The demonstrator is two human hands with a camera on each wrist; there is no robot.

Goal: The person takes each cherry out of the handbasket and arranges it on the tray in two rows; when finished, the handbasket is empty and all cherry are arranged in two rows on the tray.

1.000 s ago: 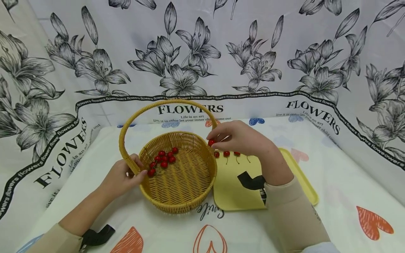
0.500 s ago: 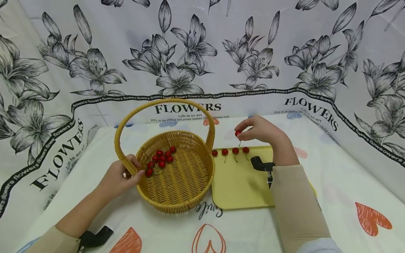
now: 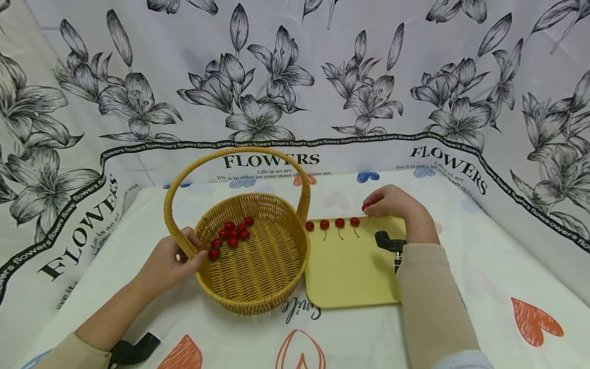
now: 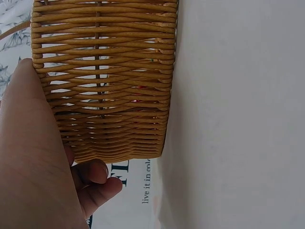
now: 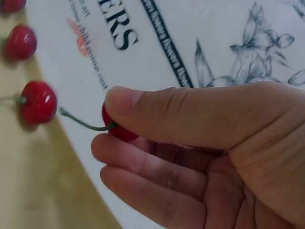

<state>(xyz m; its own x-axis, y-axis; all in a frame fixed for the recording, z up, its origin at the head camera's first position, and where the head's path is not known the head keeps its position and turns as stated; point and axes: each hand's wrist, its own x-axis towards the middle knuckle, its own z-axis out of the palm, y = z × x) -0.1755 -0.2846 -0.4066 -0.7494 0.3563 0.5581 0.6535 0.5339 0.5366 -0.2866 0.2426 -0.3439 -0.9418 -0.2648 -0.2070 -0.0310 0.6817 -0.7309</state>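
My left hand (image 3: 172, 261) grips the left side of a woven basket (image 3: 295, 277) at the foot of its arched handle, thumb over the rim. In the left wrist view, the wicker wall (image 4: 109, 81) fills the top and the fingers curl beneath it. Several red cherries (image 3: 232, 242) lie inside on the basket's left. My right hand (image 3: 392, 204) pinches one cherry (image 5: 125, 132) between thumb and fingers, its green stem sticking out, over the far edge of a yellow tray (image 3: 350, 277). A row of cherries (image 3: 339, 223) with stems lies along that edge, left of the hand.
The tray stands right against the basket's right side. The tall basket handle (image 3: 235, 151) arches over the basket. Behind the table hangs a flower-printed cloth (image 3: 272, 77). A white cloth with printed hearts (image 3: 536, 320) covers the table.
My right hand has carried the cherry from beside the basket rim rightward to the tray's far edge, then lowered it just past the row. The left hand keeps its grip on the basket.
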